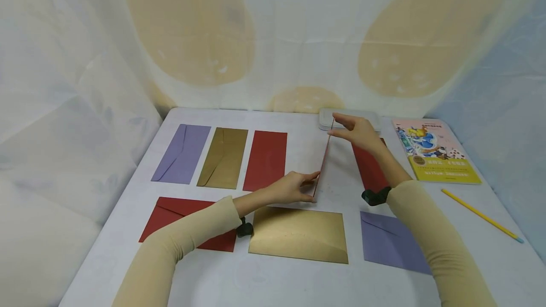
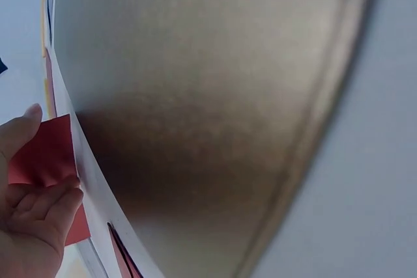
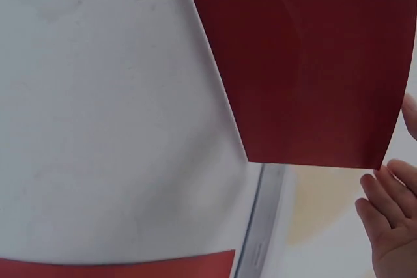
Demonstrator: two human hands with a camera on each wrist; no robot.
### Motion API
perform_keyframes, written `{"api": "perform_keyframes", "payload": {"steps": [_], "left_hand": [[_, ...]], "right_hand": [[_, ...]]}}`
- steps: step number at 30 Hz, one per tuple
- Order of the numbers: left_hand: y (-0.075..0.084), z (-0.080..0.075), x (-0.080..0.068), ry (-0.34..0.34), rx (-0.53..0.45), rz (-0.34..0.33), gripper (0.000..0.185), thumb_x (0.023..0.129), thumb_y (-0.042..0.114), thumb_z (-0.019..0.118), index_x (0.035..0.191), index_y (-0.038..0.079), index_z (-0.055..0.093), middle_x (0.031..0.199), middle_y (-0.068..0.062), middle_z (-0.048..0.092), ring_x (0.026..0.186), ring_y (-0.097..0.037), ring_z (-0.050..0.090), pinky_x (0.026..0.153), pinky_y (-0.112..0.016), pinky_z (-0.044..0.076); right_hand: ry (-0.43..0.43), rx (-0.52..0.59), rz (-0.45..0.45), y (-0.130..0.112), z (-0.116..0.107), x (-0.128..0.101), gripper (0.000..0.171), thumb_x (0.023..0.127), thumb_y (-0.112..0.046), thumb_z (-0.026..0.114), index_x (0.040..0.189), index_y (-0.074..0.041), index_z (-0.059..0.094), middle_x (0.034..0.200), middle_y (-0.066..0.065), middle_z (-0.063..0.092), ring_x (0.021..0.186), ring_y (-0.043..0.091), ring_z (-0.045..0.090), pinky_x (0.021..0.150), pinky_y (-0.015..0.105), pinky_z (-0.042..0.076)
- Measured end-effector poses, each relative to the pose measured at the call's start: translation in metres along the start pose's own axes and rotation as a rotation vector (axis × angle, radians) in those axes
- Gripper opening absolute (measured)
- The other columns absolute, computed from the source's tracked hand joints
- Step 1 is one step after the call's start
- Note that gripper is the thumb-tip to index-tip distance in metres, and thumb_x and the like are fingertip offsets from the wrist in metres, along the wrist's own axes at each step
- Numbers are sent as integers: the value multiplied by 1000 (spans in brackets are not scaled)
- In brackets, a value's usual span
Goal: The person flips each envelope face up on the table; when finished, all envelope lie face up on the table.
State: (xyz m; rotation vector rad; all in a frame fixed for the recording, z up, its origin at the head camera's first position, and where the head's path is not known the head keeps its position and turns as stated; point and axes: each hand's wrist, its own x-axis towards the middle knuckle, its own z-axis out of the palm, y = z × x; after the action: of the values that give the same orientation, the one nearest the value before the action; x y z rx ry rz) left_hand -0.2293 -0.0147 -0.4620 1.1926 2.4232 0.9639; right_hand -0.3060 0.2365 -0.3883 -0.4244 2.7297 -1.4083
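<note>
A red envelope (image 1: pixel 325 154) is held on edge over the middle of the table, seen almost as a thin line in the head view. My left hand (image 1: pixel 292 187) pinches its near end; in the left wrist view that hand (image 2: pixel 39 219) has its thumb and fingers at the red paper (image 2: pixel 42 154). My right hand (image 1: pixel 356 131) holds the far end by thumb and fingers. The right wrist view shows the envelope's broad red face (image 3: pixel 306 63), with the right hand (image 3: pixel 394 216) at its corner. Below the left hand lies a gold envelope (image 1: pixel 298 236), large and blurred in the left wrist view.
At the back left lie a purple (image 1: pixel 183 155), a gold (image 1: pixel 223 158) and a red envelope (image 1: pixel 265 160). Others are red (image 1: pixel 217 238), red (image 1: pixel 368 167) and purple (image 1: pixel 392 240). A pale case (image 1: pixel 371 120), a book (image 1: pixel 435 150) and a yellow pencil (image 1: pixel 482 214) are farther right.
</note>
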Motion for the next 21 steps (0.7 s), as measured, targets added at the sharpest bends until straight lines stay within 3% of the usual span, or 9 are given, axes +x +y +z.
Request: {"api": "perform_keyframes", "payload": {"steps": [4, 8, 15, 18, 21], "left_hand": [[0, -1, -4, 31, 26, 4, 83, 81, 24, 80, 147, 1, 36, 136, -14, 53, 122, -13, 54, 97, -19, 41], [2, -6, -9, 133, 67, 52, 92, 79, 30, 81, 151, 6, 29, 140, -13, 49, 127, -14, 48, 100, -22, 40], [10, -20, -13, 310, 158, 248, 98, 77, 27, 83, 152, 2, 26, 150, -10, 37, 134, -13, 39, 103, -22, 36], [13, -23, -13, 323, 174, 306, 97, 77, 25, 84, 151, 1, 26, 151, -12, 35, 136, -14, 36, 104, -22, 34], [14, -25, -13, 305, 193, 317, 94, 77, 23, 83, 150, 0, 29, 152, -14, 34, 137, -13, 34, 103, -21, 35]], "right_hand": [[13, -20, 19, 1, 6, 3, 75, 83, -43, 75, 144, -13, 47, 144, 7, 48, 133, 24, 42, 105, 46, 37], [25, -34, 18, -1, 10, 4, 74, 83, -43, 75, 145, -13, 46, 144, 8, 48, 133, 26, 43, 104, 48, 38], [24, -51, 12, -5, 12, 5, 74, 83, -43, 75, 144, -13, 47, 143, 10, 48, 133, 30, 42, 103, 49, 38], [25, -56, 13, -6, 12, 5, 73, 83, -42, 75, 144, -13, 47, 143, 11, 48, 133, 30, 43, 103, 49, 38], [31, -48, 10, -7, 13, 5, 73, 83, -41, 75, 144, -11, 48, 142, 11, 49, 132, 30, 43, 103, 49, 39]]}}
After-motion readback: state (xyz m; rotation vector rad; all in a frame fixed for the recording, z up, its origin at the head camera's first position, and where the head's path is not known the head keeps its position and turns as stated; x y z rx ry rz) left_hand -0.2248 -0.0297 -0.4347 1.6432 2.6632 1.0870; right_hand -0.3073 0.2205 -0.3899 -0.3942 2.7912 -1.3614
